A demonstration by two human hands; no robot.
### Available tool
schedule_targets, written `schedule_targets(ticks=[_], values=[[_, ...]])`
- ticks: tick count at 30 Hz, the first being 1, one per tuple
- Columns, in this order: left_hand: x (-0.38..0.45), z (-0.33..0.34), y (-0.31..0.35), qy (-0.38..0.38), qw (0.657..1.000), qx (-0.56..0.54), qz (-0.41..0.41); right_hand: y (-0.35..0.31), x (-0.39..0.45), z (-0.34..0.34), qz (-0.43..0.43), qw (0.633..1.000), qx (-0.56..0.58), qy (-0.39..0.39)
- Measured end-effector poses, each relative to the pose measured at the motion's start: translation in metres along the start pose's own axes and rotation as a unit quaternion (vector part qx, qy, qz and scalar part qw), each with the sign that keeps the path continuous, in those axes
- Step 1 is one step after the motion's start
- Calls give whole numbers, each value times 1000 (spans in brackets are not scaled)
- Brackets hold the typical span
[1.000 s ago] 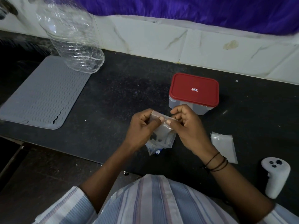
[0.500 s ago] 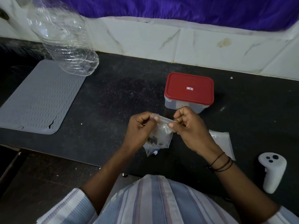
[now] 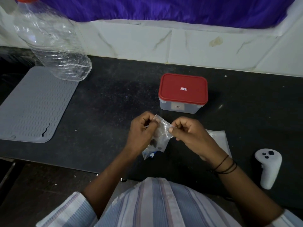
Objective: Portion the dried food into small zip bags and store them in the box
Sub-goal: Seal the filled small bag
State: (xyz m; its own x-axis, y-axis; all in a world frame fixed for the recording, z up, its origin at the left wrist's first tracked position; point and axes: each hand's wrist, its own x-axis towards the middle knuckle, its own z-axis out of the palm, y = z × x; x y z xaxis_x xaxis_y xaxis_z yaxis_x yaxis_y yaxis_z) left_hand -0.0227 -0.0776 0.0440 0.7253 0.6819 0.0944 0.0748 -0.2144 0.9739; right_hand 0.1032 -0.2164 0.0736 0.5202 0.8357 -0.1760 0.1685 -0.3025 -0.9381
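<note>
Two hands hold one small clear plastic zip bag (image 3: 161, 136) above the black stone counter (image 3: 114, 99), a few dark dried pieces sitting low inside it. The left hand (image 3: 141, 132) pinches the bag's top corner between thumb and curled fingers; the right hand (image 3: 188, 135) pinches the opposite end of the top strip the same way. The bag hangs below both sets of fingers, its bottom corner just above the counter.

Change against the frames a second back: the hands were close together on the strip; they now sit further apart, with the top edge drawn out between them. Judgement: the seal is being run or tested along its length. Whether the zip is fully closed cannot be told.

Beyond the fingertips, near but apart, stands the clear rectangular plastic box with the red lid (image 3: 183, 93), lid on; it must come off before the bag goes in. Under the right wrist lies a flat pile of empty clear zip bags (image 3: 219, 138). Further right lies a white handheld controller (image 3: 268, 169). Far left of the left knuckles: a grey ribbed silicone mat (image 3: 34, 105) and a large clear plastic bottle (image 3: 52, 46).
</note>
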Motion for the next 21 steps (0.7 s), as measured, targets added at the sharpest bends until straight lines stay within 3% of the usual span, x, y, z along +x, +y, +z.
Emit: schedule_targets(ticks=[5, 11, 14, 21], values=[[-3, 3, 3, -22, 999, -33, 0, 1, -4, -1, 8, 1000, -4, 4], [-6, 13, 8, -113, 988, -92, -51, 3, -10, -9, -1, 998, -62, -18], [-6, 22, 10, -110, 987, -93, -75, 8, -13, -14, -10, 998, -58, -12], [-4, 41, 7, -96, 991, 50, -73, 26, -23, -26, 7, 997, 33, 72]])
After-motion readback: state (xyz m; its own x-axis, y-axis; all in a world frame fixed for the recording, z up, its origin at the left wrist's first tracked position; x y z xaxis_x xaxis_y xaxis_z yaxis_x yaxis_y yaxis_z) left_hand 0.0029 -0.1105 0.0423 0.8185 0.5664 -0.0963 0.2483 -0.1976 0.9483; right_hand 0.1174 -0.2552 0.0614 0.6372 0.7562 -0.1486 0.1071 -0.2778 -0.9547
